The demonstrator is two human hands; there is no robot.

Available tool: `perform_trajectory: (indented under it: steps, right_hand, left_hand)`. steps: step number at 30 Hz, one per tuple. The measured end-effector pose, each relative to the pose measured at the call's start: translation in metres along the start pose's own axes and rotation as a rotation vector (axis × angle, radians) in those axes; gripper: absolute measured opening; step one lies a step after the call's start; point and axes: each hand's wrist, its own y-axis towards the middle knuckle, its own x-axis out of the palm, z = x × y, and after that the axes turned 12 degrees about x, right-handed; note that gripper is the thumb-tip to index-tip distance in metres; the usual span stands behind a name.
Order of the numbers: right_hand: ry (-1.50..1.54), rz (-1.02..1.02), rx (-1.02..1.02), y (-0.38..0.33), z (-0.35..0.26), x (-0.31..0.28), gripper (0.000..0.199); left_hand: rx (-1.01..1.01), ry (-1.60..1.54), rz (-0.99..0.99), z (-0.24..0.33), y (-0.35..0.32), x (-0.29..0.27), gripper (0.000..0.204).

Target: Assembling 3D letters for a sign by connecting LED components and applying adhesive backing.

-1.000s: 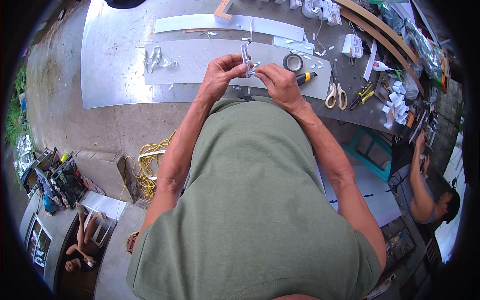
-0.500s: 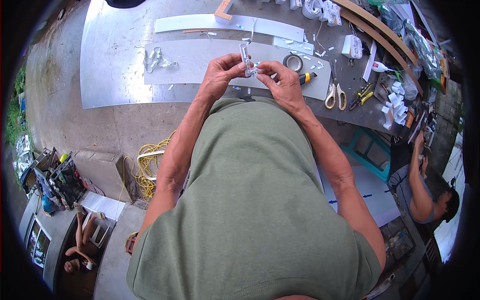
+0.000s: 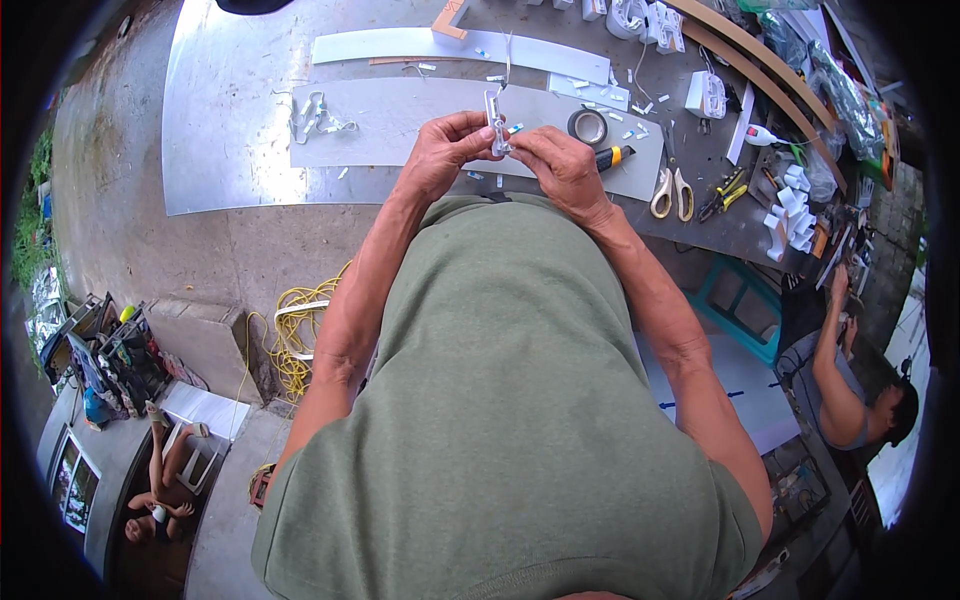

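Both hands meet above the near edge of the workbench [image 3: 700,215], left hand [image 3: 440,155] and right hand [image 3: 565,170] pinching a small white plastic clip piece [image 3: 495,120] with trailing wire. It looks light, stiff, likely brittle; fingertip holds at its sides suit it best.

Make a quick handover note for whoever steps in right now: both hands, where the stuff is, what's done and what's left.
Left hand and right hand: both pinch one small clear part with a thin wire, held above the grey sheet.
Nearby on the bench: tape roll, yellow utility knife, scissors.
Done: a similar wired piece lies on the sheet.
Left: the part in hand is not yet set down.
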Motion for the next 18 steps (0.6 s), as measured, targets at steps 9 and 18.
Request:
perform_trajectory:
  steps: [9,18]
  right_hand:
    - [0.073,-0.074,0.278,0.004,-0.009,-0.002,0.015]
    - [0.184,-0.076,0.571,0.004,-0.007,0.007,0.021]
  left_hand:
    - [0.108,0.063,-0.022,-0.004,0.000,0.001,0.029]
    - [0.127,0.176,-0.005,-0.001,-0.001,0.014,0.038]
